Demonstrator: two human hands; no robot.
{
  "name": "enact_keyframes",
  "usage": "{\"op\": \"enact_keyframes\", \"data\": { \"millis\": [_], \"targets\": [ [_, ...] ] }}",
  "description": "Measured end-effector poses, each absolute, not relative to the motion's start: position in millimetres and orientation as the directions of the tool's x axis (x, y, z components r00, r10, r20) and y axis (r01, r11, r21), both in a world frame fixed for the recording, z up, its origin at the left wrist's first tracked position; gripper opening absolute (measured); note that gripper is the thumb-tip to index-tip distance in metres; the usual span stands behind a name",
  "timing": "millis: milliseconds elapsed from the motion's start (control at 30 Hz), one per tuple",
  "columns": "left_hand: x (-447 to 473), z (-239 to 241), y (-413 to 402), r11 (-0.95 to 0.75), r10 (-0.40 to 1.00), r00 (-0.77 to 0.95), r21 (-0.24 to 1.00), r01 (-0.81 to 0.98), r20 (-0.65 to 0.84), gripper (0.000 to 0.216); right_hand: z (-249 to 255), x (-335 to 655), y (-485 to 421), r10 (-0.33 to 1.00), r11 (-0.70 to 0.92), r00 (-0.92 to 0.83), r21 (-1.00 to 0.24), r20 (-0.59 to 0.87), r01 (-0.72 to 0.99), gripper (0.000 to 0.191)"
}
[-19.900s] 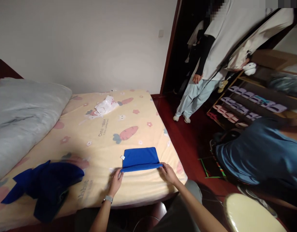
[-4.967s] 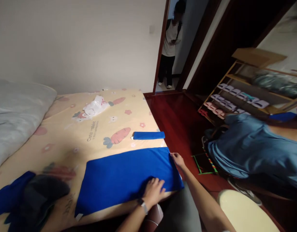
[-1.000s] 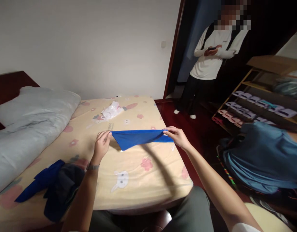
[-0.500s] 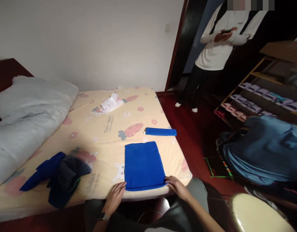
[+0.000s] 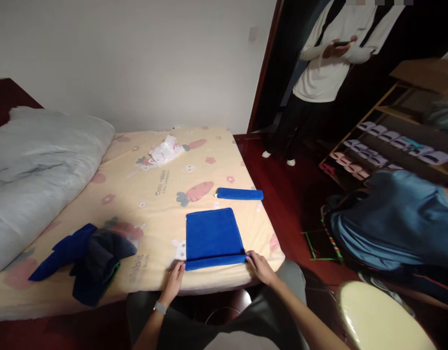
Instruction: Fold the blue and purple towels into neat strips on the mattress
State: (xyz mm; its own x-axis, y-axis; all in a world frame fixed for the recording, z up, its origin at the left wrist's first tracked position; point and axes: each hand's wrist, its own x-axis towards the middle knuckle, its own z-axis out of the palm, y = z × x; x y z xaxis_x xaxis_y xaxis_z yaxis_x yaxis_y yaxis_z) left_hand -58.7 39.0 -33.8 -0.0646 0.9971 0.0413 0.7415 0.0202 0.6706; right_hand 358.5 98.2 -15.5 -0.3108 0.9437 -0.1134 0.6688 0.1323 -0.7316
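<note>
Blue cloth (image 5: 214, 234), partly folded
Left hand (image 5: 175, 279) and right hand (image 5: 261, 267) pinch its near fold's ends; the rest lies beyond.

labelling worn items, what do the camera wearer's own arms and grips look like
The left grip is ungloved, with a silvery-grey wristband. The right grip is ungloved too, with no wristband showing. The forearms are uncovered where visible; no sleeves show.

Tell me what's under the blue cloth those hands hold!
The blue cloth lies on the yellow bedsheet; part of a printed rabbit shows at the cloth's left edge. Anything else beneath is covered and can't be seen.
</note>
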Motion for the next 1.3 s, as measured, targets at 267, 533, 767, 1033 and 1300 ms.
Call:
{"op": "enact_keyframes", "data": {
  "millis": [267, 533, 767, 1033, 1300],
  "targets": [
    [-56, -44, 64, -0.037, 0.99, -0.042, 0.537, 0.843, 0.134, 0.041, -33, 346, 127, 0.96, 0.062, -0.237, -0.714, -0.148, 0.698, 0.028],
    [-49, -40, 56, -0.104, 0.981, 0.036, 0.366, 0.925, 0.189, 0.027, -34, 339, 122, 0.973, 0.046, -0.164, -0.558, -0.164, 0.828, 0.021],
    [-42, -29, 55, -0.119, 0.95, 0.065, 0.16, 0.98, 0.306, 0.025, -32, 334, 118, 0.987, 0.074, -0.119, -0.36, -0.104, 0.93, 0.021],
    [-48, -20, 39, -0.293, 0.913, 0.207, 0.21, 0.933, 0.352, 0.032, -16, 349, 98, 0.915, 0.4, -0.371, -0.459, 0.157, 0.793, 0.024],
    [-48, -25, 42, -0.362, 0.928, 0.327, 0.233, 0.903, 0.177, 0.049, -36, 360, 105, 0.824, 0.531, -0.558, -0.478, 0.1, 0.699, 0.051]
  ]
}}
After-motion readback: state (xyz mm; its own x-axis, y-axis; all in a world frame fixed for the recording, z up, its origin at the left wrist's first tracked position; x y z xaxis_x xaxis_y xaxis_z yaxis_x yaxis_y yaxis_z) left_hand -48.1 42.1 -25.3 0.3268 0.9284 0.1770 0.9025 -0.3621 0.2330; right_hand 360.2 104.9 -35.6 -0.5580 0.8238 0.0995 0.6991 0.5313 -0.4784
